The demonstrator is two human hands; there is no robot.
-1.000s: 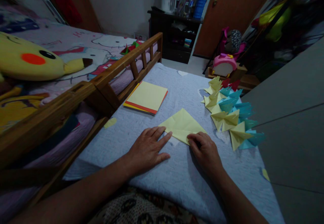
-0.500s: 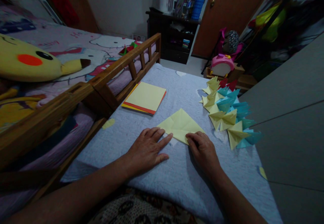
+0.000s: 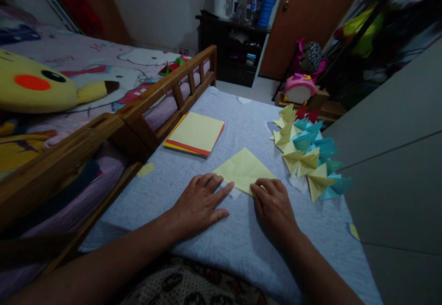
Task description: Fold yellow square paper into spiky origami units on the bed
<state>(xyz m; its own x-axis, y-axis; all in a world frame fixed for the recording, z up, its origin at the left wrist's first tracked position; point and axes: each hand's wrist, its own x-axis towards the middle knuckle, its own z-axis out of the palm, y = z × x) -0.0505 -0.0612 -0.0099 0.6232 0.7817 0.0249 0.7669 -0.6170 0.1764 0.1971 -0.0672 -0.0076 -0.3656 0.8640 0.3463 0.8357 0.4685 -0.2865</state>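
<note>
A pale yellow folded paper (image 3: 242, 169) lies on the light blue quilted cover (image 3: 221, 231) in front of me. My left hand (image 3: 202, 201) lies flat with fingers spread, its fingertips touching the paper's near left edge. My right hand (image 3: 274, 208) rests with fingers bent, pressing down on the paper's near right corner. A stack of square papers (image 3: 195, 134), yellow on top with red and orange beneath, sits further back to the left. A row of folded yellow and blue paper shapes (image 3: 307, 155) lies to the right.
A wooden bed rail (image 3: 138, 109) runs along the left, with a yellow plush toy (image 3: 37, 84) on the bed behind it. A grey panel (image 3: 397, 158) borders the right. A dark cabinet (image 3: 231, 43), a door and a pink toy (image 3: 300, 86) stand at the back.
Both hands stay on the yellow paper's near edge. The right hand's fingers have shifted slightly along the corner. The view has drifted a little.
</note>
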